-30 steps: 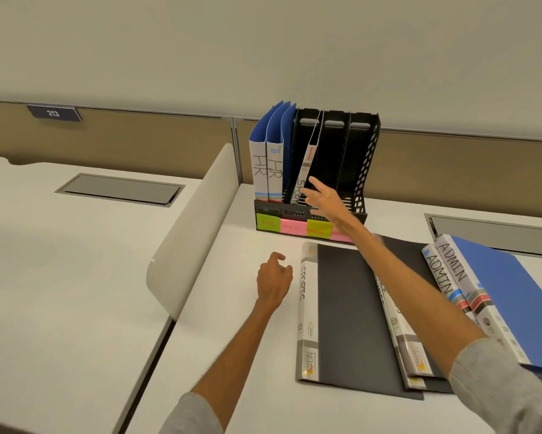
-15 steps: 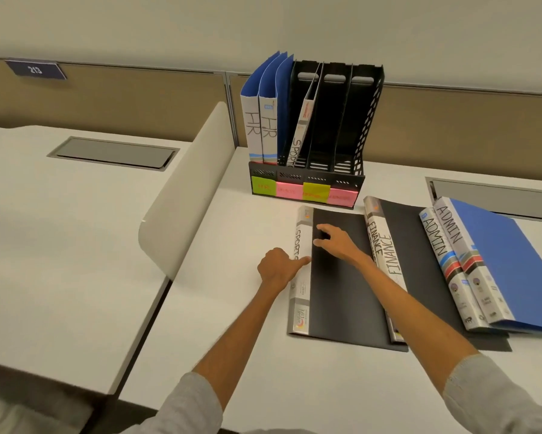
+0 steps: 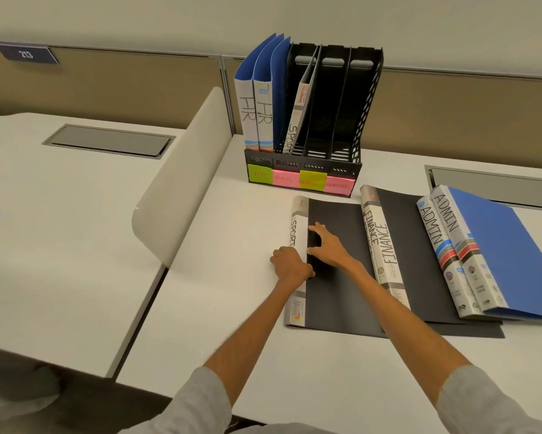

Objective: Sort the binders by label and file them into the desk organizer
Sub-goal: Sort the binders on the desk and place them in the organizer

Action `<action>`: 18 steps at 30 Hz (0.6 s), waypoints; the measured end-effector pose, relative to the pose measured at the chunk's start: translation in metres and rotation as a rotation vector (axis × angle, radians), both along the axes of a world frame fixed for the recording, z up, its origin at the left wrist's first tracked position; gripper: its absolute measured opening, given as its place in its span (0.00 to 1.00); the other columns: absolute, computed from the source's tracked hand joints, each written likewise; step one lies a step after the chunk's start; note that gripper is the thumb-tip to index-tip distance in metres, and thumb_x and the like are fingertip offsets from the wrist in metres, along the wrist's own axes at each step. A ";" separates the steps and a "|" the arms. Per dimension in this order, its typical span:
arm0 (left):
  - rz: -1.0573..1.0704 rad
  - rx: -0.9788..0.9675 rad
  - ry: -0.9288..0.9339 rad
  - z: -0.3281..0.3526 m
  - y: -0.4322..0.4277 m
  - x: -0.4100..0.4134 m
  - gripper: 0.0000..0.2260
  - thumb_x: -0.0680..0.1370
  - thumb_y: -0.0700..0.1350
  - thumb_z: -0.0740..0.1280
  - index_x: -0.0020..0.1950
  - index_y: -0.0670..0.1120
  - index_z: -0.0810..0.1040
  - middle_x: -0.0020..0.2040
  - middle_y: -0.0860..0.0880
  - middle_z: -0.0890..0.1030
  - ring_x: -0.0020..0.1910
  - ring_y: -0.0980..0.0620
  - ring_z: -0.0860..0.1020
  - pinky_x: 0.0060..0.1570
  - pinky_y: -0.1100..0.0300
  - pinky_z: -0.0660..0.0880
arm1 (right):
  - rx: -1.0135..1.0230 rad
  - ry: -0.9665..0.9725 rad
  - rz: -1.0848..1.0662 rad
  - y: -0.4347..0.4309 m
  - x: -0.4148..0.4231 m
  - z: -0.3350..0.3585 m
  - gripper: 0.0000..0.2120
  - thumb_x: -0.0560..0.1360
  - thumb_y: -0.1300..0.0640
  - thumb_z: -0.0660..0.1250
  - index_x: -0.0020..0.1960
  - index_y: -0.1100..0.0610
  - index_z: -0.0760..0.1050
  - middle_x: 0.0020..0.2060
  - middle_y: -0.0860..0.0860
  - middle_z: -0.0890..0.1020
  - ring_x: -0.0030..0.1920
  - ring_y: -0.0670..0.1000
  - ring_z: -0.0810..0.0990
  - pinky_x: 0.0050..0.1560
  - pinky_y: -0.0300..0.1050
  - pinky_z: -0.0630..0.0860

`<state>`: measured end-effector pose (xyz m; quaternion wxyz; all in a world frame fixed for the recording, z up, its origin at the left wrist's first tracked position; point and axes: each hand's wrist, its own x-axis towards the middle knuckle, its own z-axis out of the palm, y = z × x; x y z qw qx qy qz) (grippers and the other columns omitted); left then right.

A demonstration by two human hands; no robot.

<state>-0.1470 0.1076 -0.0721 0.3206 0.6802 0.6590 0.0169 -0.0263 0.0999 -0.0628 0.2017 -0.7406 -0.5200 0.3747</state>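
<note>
White desk [image 3: 232,245] under a beige partition, and I take the desk organizer [image 3: 368,104] as my mark. Just in front of it the flat SPORTS binder [image 3: 335,296] lies cover up. Its long axis runs from me toward the organizer, spine on the left, the label's top end nearest the slots. My left hand [image 3: 290,266] curls round the spine's outer edge. My right hand [image 3: 327,245] arches onto the cover beside the spine; I cannot tell whether it pinches or only presses. I judge this the pick-up. Next I must tip it upright, spine facing me, and slide it into the second slot beside the leaning SPORTS binder [image 3: 297,120].
</note>
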 end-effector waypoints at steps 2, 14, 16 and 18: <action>0.070 -0.047 -0.098 0.000 0.001 -0.004 0.33 0.68 0.52 0.79 0.65 0.41 0.69 0.62 0.43 0.75 0.62 0.45 0.74 0.61 0.55 0.72 | -0.001 0.015 0.006 -0.002 0.002 0.000 0.34 0.75 0.63 0.68 0.77 0.56 0.58 0.78 0.54 0.54 0.78 0.56 0.52 0.76 0.58 0.54; 0.349 0.001 -0.640 0.014 -0.010 -0.017 0.28 0.66 0.46 0.80 0.63 0.48 0.75 0.63 0.47 0.79 0.53 0.46 0.80 0.52 0.50 0.80 | 0.044 0.225 -0.138 0.010 0.022 0.026 0.33 0.76 0.59 0.69 0.77 0.57 0.59 0.76 0.54 0.63 0.75 0.54 0.62 0.75 0.55 0.61; 0.346 0.048 -0.675 0.024 -0.009 -0.014 0.27 0.66 0.45 0.80 0.63 0.49 0.76 0.63 0.47 0.79 0.50 0.49 0.79 0.51 0.51 0.80 | 0.057 0.211 -0.138 0.013 0.023 0.033 0.33 0.76 0.57 0.69 0.76 0.56 0.59 0.75 0.54 0.64 0.75 0.55 0.63 0.74 0.55 0.62; 0.317 0.083 -0.696 0.035 -0.007 -0.011 0.26 0.67 0.45 0.79 0.63 0.49 0.77 0.63 0.48 0.79 0.48 0.50 0.79 0.52 0.50 0.80 | 0.084 0.179 -0.140 0.017 0.026 0.042 0.32 0.76 0.55 0.70 0.76 0.55 0.60 0.75 0.54 0.65 0.74 0.55 0.65 0.73 0.56 0.64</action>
